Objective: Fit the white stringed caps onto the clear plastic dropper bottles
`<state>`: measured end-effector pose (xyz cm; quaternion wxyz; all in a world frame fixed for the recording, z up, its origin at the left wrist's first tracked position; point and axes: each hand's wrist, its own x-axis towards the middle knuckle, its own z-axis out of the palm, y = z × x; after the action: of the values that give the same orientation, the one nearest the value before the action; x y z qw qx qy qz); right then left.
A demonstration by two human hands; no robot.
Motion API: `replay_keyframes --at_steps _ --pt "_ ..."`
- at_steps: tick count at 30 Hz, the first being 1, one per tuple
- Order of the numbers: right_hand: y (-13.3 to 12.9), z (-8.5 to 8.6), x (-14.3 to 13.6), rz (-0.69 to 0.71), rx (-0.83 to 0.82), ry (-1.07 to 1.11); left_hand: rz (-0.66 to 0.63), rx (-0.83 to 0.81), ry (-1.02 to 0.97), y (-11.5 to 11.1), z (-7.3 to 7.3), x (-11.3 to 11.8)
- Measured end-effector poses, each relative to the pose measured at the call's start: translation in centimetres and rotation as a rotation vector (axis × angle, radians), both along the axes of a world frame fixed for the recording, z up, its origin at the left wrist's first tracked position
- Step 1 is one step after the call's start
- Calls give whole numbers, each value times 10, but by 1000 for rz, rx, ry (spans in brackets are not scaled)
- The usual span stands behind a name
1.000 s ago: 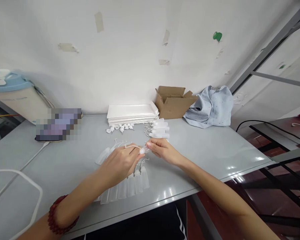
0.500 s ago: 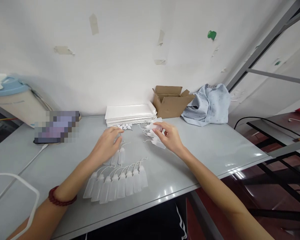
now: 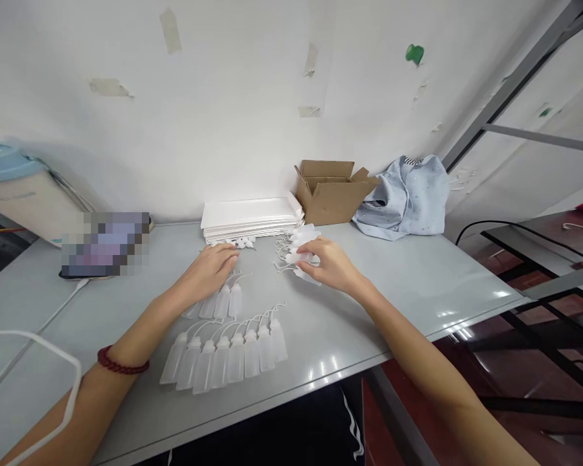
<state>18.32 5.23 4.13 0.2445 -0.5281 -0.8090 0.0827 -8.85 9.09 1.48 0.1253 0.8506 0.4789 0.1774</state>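
Observation:
My right hand is at the right-hand cluster of small translucent squeeze bottles, its thumb and forefinger closed around one bottle. Further left, my left hand is held low over the table with bent fingers, the thumb slightly apart from them. Its fingertips are beside a small heap of white caps, and no object shows in it. Under its wrist lies a short row of bottles with thin curved tubes, partly hidden by the hand. A longer row of such bottles lies nearer the front edge.
White envelopes are stacked against the wall beside an open cardboard box. Light blue cloth is bunched at the right. On the left are a blurred phone, its white cable and a blue-lidded container.
My right hand has lowered slightly into the bottle cluster, the bottle between its fingertips now lying lower. My left hand has shifted slightly left, showing more of the short row, and its thumb is nearer the fingers.

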Motion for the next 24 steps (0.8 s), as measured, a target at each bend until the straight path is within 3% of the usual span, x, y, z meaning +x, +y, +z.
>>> replay_keyframes --at_steps 8,17,20,24 --pt "-8 7 1 2 -57 -203 40 0 16 -2 -2 -2" --pt "-17 13 -4 69 -47 -130 115 23 -5 -4 2 -3" --pt "-28 18 -11 183 -120 -33 157 31 -28 -3 1 -3" --pt "-47 23 -25 422 -408 51 205 59 -86 -5 3 -1"
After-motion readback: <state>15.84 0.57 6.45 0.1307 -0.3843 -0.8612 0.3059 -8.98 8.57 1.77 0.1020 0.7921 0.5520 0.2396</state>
